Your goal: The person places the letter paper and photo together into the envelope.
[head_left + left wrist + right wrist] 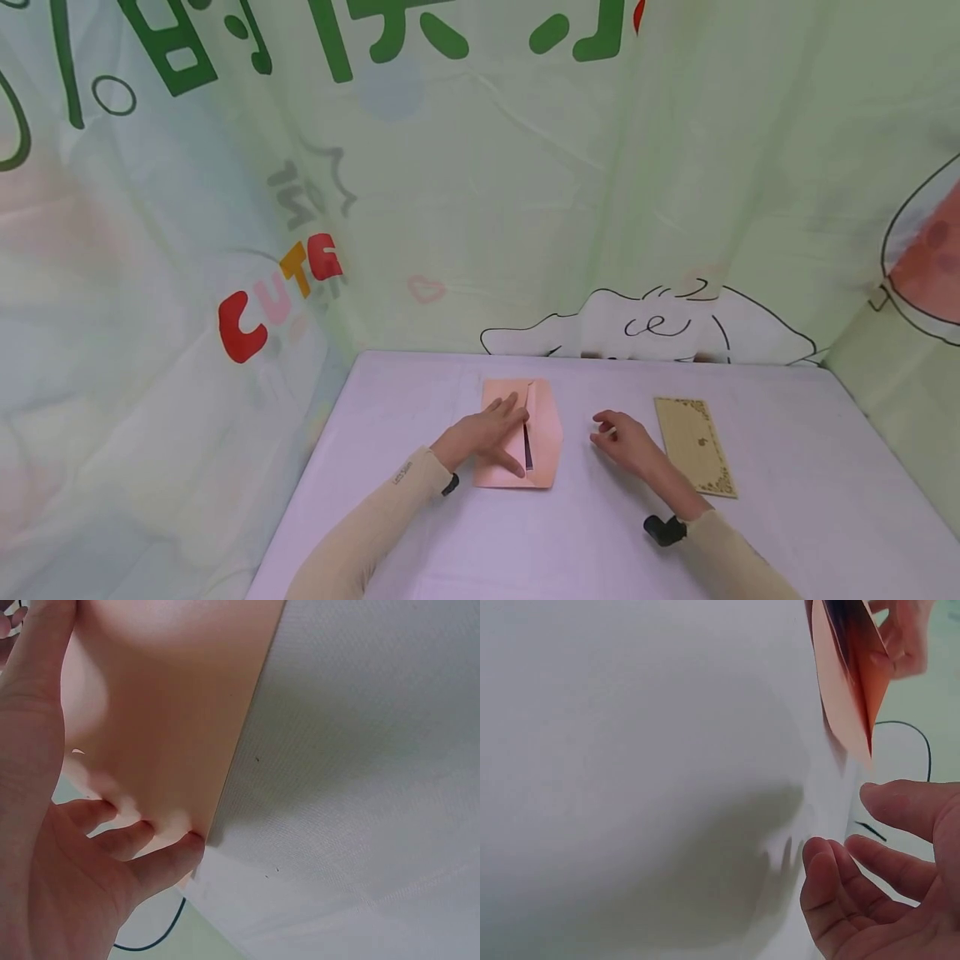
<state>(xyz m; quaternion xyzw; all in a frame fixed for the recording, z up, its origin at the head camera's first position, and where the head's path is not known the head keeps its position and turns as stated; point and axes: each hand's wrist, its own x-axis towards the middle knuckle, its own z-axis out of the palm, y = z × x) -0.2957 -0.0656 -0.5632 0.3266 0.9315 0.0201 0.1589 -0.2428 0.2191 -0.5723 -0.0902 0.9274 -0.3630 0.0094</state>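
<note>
Two grips of mine reach over the tabletop (585,542), and only one of them touches anything. My left grip (486,435) lies across the pink envelope (542,442), fingers and thumb spread well apart, the tips pressing on the paper rather than wrapping round it. The envelope rests on the tabletop ahead of me, its flap (553,433) laid out to the right and its mouth (528,448) gaping in a narrow dark slit; whether anything sits inside, I cannot tell. My right grip (625,443) hangs between the envelope and a tan panel (692,442) with ornate corners, fingers loosely bent, thumb apart from them, holding nothing. To steady the envelope well, I judge I should press evenly towards both ends of the mouth: enough to bow the paper and spread the slit, not so hard that it creases or skids. My left thumb is best clear of the slit, and my right grip should avoid catching that thin flap.
</note>
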